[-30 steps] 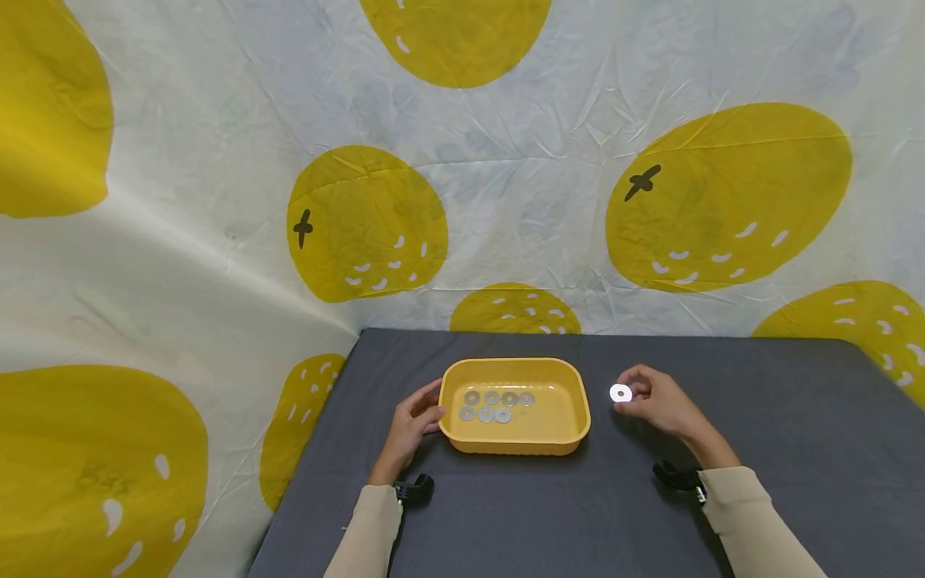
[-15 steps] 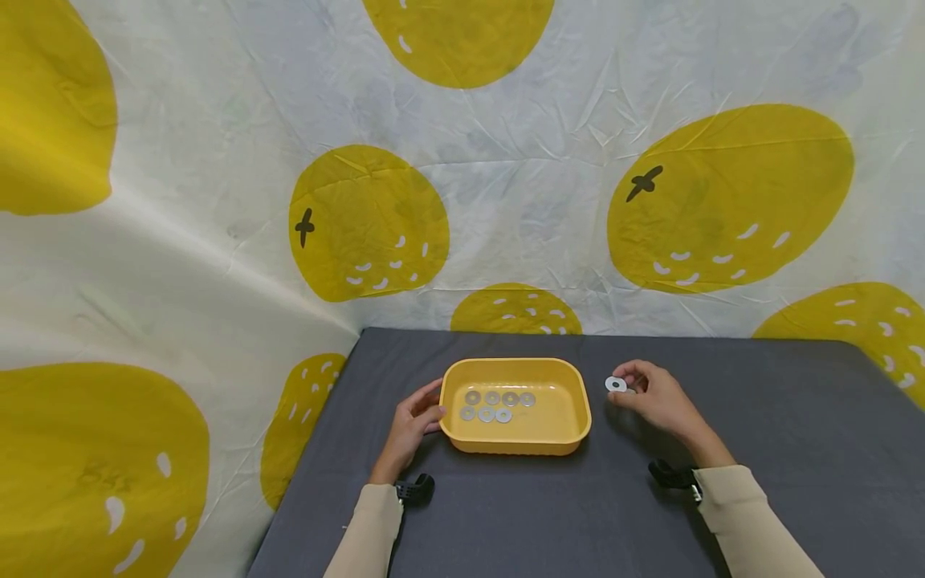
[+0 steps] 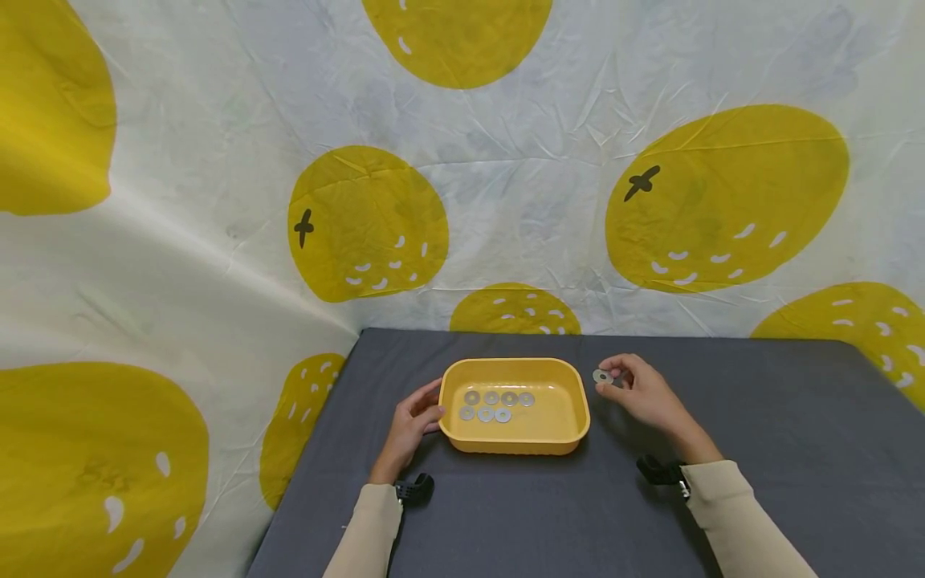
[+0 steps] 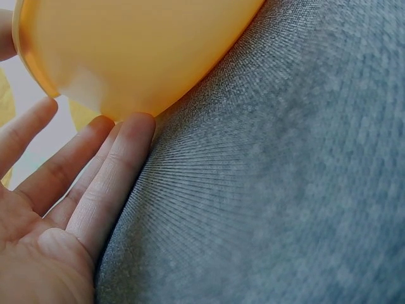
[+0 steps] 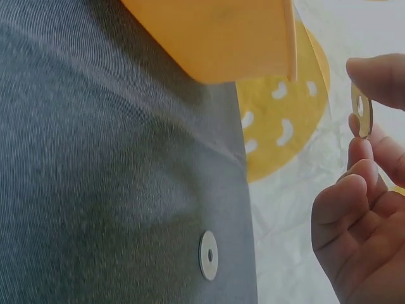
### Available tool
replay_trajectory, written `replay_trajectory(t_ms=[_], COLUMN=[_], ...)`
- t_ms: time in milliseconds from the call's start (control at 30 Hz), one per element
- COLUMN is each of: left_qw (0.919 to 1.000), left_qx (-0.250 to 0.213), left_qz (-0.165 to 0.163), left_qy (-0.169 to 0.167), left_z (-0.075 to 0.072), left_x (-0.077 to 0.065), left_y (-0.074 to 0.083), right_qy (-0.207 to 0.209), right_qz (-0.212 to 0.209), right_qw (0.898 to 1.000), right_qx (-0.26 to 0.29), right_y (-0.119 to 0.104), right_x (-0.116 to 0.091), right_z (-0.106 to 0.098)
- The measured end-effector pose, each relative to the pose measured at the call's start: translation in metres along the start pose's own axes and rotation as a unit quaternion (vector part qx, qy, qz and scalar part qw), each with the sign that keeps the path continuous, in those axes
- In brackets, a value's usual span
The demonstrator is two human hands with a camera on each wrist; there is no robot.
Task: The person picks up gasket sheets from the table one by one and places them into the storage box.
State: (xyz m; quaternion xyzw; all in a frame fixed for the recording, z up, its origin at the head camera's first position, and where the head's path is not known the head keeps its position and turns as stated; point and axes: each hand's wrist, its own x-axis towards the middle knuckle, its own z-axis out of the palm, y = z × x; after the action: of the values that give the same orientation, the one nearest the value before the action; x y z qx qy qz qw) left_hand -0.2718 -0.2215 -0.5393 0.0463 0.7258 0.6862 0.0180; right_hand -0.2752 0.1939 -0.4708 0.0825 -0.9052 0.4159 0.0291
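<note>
Inside the yellow plastic tray (image 3: 515,445), several flat metal washers (image 3: 486,414) lie in two rows. The left hand (image 3: 410,425) holds the tray's left end, its thumb at the rim and its fingers against the outer wall; the left wrist view shows those fingers (image 4: 104,183) nearly straight. Just right of the tray, the right hand (image 3: 646,397) pinches a single washer (image 3: 602,376) between thumb and fingertips, raised above the table. One more washer (image 5: 208,255) lies on the cloth in the right wrist view; in the head view I cannot make it out.
Dark grey cloth covers the table (image 3: 506,514). Behind it and to the left hangs a pale fabric sheet (image 3: 520,217) with large yellow fruit prints. Each wrist wears a black band (image 3: 415,488).
The right hand has moved left toward the tray with the washer, which has tilted from facing the camera to a flatter angle. The left hand and tray stay put.
</note>
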Motion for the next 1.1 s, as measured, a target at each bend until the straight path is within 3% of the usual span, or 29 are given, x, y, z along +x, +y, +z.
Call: replay_trajectory(t_ms=[1100], left_qw=[1.0], left_qx=[0.003], left_qz=[-0.003], left_qy=[0.0], left_z=[-0.001], left_x=[0.0], left_y=[0.003], right_qy=[-0.027], right_qz=[-0.114], right_qw=[0.992], right_qx=[0.039], right_y=[-0.049], right_x=[0.017], right_z=[0.055])
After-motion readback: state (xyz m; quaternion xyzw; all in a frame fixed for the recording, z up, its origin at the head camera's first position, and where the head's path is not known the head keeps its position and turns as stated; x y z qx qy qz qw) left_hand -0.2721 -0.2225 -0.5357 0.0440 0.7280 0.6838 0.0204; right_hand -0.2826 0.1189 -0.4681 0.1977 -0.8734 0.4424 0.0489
